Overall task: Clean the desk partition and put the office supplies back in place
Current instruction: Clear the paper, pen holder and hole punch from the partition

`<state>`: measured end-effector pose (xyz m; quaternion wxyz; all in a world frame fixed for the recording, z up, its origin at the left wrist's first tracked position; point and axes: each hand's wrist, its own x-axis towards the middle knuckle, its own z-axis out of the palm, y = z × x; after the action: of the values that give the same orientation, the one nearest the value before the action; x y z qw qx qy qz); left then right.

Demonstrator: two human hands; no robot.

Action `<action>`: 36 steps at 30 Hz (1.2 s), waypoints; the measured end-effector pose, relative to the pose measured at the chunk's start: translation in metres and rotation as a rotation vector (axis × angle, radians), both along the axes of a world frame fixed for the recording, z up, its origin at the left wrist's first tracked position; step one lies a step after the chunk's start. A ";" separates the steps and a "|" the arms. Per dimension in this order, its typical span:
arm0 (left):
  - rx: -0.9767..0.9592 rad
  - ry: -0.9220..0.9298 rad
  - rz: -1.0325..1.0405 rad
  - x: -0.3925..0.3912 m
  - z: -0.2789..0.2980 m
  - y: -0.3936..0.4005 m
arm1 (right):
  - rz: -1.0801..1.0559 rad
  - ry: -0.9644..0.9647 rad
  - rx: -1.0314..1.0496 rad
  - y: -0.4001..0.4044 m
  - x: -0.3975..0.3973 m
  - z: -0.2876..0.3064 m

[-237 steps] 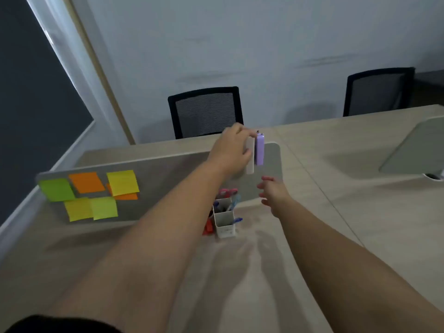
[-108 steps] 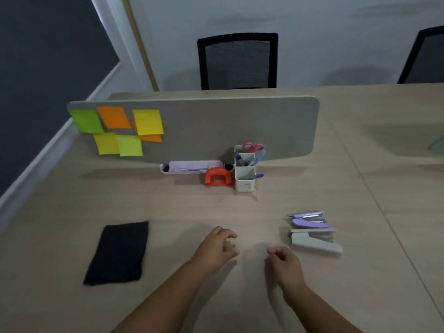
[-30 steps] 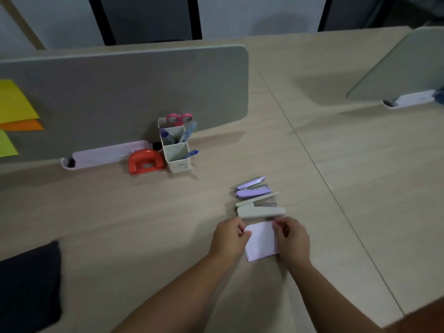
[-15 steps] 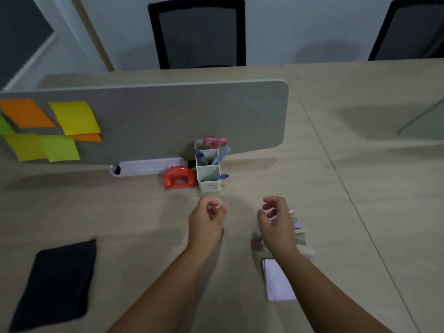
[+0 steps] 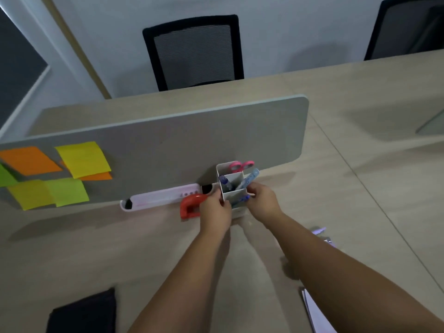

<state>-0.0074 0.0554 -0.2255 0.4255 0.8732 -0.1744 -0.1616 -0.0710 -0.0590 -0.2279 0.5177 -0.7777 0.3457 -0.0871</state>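
A grey desk partition [image 5: 182, 145] stands across the wooden desk [image 5: 96, 255] with several coloured sticky notes [image 5: 83, 158] on its left half. In front of it stands a white pen holder [image 5: 231, 182] with pink-handled scissors and pens. My left hand [image 5: 215, 210] grips the holder's left side and my right hand [image 5: 263, 203] grips its right side. A red hole punch [image 5: 189, 206] sits just left of my left hand. A long white tray [image 5: 156, 199] lies at the partition's foot.
A black cloth [image 5: 84, 313] lies at the near left. White paper [image 5: 314, 313] and a purple stapler [image 5: 320, 233] lie at the near right, partly hidden by my right arm. Two black chairs [image 5: 194, 49] stand behind the desk. Another partition edge [image 5: 432, 123] shows at far right.
Both hands have moved forward from the middle of the desk to the pen holder and taken hold of its sides. The paper and staplers stay behind at the near right.
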 end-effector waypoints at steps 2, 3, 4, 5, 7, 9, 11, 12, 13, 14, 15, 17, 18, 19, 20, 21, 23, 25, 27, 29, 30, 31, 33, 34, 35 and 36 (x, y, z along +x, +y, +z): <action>-0.053 -0.005 -0.001 -0.017 0.005 -0.009 | -0.022 0.000 -0.111 -0.008 -0.014 0.007; -0.088 0.011 -0.010 -0.028 0.010 -0.016 | -0.039 -0.012 -0.161 -0.016 -0.025 0.012; -0.131 0.044 -0.029 -0.040 0.014 -0.025 | -0.061 -0.023 -0.214 -0.026 -0.039 0.019; -0.180 0.083 -0.058 -0.052 0.019 -0.035 | -0.087 -0.029 -0.267 -0.037 -0.054 0.025; -0.261 0.158 -0.147 -0.083 0.027 -0.057 | -0.160 -0.036 -0.304 -0.062 -0.093 0.035; -0.281 0.227 -0.248 -0.119 0.032 -0.081 | -0.239 -0.050 -0.268 -0.087 -0.135 0.041; -0.250 0.290 -0.316 -0.150 0.035 -0.103 | -0.303 -0.048 -0.222 -0.107 -0.172 0.040; -0.228 0.315 -0.349 -0.167 0.036 -0.114 | -0.339 -0.035 -0.209 -0.116 -0.193 0.038; -0.209 0.325 -0.370 -0.176 0.035 -0.121 | -0.360 -0.027 -0.195 -0.121 -0.204 0.033; -0.186 0.329 -0.396 -0.187 0.035 -0.128 | -0.390 -0.013 -0.183 -0.126 -0.219 0.029; -0.168 0.338 -0.411 -0.195 0.034 -0.132 | -0.408 -0.005 -0.170 -0.128 -0.229 0.024; -0.136 0.365 -0.424 -0.209 0.028 -0.135 | -0.425 0.008 -0.139 -0.129 -0.244 0.016; -0.122 0.374 -0.428 -0.218 0.025 -0.136 | -0.430 0.018 -0.131 -0.128 -0.253 0.014; -0.109 0.378 -0.422 -0.221 0.021 -0.134 | -0.424 0.017 -0.127 -0.126 -0.255 0.010; -0.093 0.380 -0.423 -0.224 0.018 -0.132 | -0.428 0.022 -0.121 -0.124 -0.258 0.007; -0.081 0.376 -0.432 -0.229 0.016 -0.130 | -0.442 0.013 -0.112 -0.122 -0.263 0.003; -0.082 0.368 -0.447 -0.233 0.014 -0.127 | -0.464 -0.008 -0.084 -0.119 -0.268 -0.002; -0.088 0.370 -0.465 -0.232 0.015 -0.125 | -0.469 -0.027 -0.057 -0.119 -0.269 -0.001; -0.113 0.400 -0.459 -0.225 0.016 -0.120 | -0.540 -0.074 0.028 -0.117 -0.268 0.006; -0.138 0.409 -0.391 -0.209 0.016 -0.108 | -0.710 -0.178 0.114 -0.109 -0.269 0.016; -0.136 0.391 -0.336 -0.197 0.015 -0.100 | -0.816 -0.238 0.051 -0.101 -0.271 0.024; -0.126 0.353 -0.285 -0.180 0.014 -0.088 | -0.896 -0.303 -0.093 -0.089 -0.270 0.033; -0.085 0.248 -0.217 -0.141 0.008 -0.062 | -0.927 -0.381 -0.458 -0.064 -0.263 0.050; -0.055 0.191 -0.198 -0.120 0.006 -0.049 | -0.890 -0.401 -0.611 -0.053 -0.254 0.056; -0.021 0.132 -0.174 -0.098 0.003 -0.033 | -0.824 -0.419 -0.701 -0.043 -0.240 0.060; 0.017 0.072 -0.144 -0.076 0.002 -0.018 | -0.732 -0.437 -0.741 -0.034 -0.221 0.062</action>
<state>-0.0831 0.0372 -0.2233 0.4113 0.8556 -0.2199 -0.2245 -0.2922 -0.0930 -0.1659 0.2056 -0.7009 0.4240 -0.5354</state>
